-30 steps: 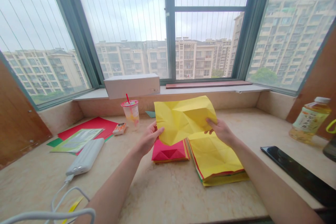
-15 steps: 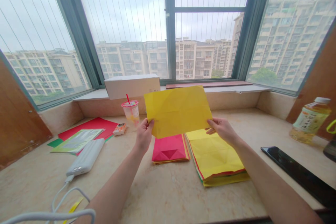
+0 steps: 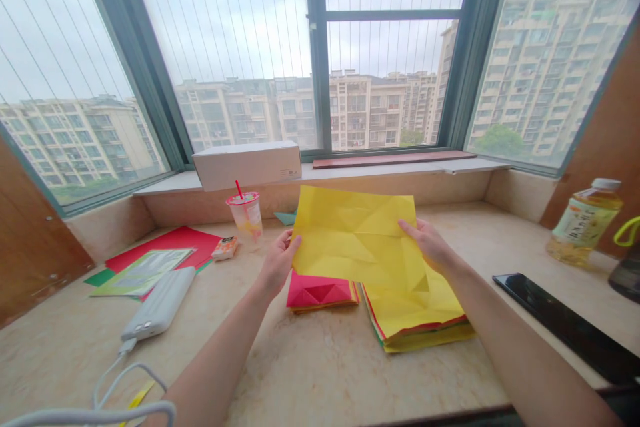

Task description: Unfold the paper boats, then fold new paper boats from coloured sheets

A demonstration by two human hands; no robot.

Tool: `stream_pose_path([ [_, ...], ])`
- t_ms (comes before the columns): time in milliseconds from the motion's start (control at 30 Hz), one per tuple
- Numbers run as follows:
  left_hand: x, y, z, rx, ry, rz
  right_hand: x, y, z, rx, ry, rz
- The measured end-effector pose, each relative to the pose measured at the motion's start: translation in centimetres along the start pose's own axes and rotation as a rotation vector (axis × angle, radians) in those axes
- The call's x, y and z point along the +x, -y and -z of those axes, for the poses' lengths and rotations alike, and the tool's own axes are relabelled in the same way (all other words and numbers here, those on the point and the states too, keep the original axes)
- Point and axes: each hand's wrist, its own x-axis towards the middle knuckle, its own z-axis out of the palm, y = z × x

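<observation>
A creased sheet of yellow paper (image 3: 353, 237) hangs between my two hands, above the stacks on the marble counter (image 3: 280, 367). My left hand (image 3: 277, 265) grips its left edge. My right hand (image 3: 429, 245) presses its fingers onto the upper right part. Below the sheet lies a pink folded paper on an orange-edged stack (image 3: 320, 292). A larger yellow folded paper stack (image 3: 415, 313) with red and green layers sits to its right, partly hidden by the sheet.
Behind the hands stand a plastic cup with a red straw (image 3: 245, 217) and a white cardboard box (image 3: 247, 165). At left lie red paper (image 3: 170, 240), a white power bank (image 3: 159, 312) and its cable. At right are a tea bottle (image 3: 585, 220) and a black phone (image 3: 565, 320).
The yellow sheet has gone from a crumpled fold to opened out, and now tilts with its lower edge nearer the stacks. My hands sit slightly further apart. The view has shifted a little.
</observation>
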Motion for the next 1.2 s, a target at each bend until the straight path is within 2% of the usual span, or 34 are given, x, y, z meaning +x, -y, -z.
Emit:
stream_pose_path([
  [100, -0.4, -0.5, -0.2, -0.013, 0.064, 0.092, 0.1, 0.0, -0.1, 0.013, -0.100, 0.060],
  [200, -0.7, -0.9, -0.2, 0.006, 0.152, 0.159, 0.3, 0.0, 0.0, -0.013, -0.147, 0.113],
  [400, -1.0, -0.7, -0.4, 0.132, 0.313, 0.108, 0.7, -0.1, 1.0, -0.056, -0.260, 0.140],
  [467, -0.8, -0.4, -0.5, 0.191, 0.248, 0.085, 0.8, -0.2, 1.3, -0.101, -0.294, 0.134],
  [533, -0.4, -0.1, -0.4, 0.234, 0.126, 0.062, 0.8, -0.3, 1.2, -0.164, -0.270, 0.144],
  [633, 0.1, 0.2, -0.1, 0.254, -0.012, 0.007, 0.7, -0.3, 0.0, -0.246, -0.238, 0.282],
  [700, 0.4, 0.2, 0.3, 0.251, -0.100, -0.059, 0.4, -0.1, -0.9, -0.284, -0.310, 0.391],
  [800, 0.5, 0.0, 0.8, 0.296, -0.215, -0.156, -0.7, 0.2, -1.3, -0.334, -0.464, 0.452],
  [900, 0.2, 0.1, 0.6, 0.451, -0.197, -0.234, -3.3, 0.0, -0.4, -0.364, -0.569, 0.411],
  [1000, -0.7, 0.5, -0.4, 0.617, -0.098, -0.338, -8.0, -0.6, 0.7, -0.365, -0.617, 0.186],
  [1067, -1.6, 0.8, -1.4, 0.720, 0.026, -0.428, -12.0, -0.7, 1.4, -0.418, -0.614, 0.019],
  [1100, -2.0, 1.0, -2.0, 0.773, 0.103, -0.469, -13.9, -0.7, 1.7, -0.456, -0.630, -0.016],
  [1200, -3.2, 1.5, -3.6, 0.950, 0.338, -0.533, -18.6, 0.0, 2.8, -0.556, -0.721, 0.066],
])
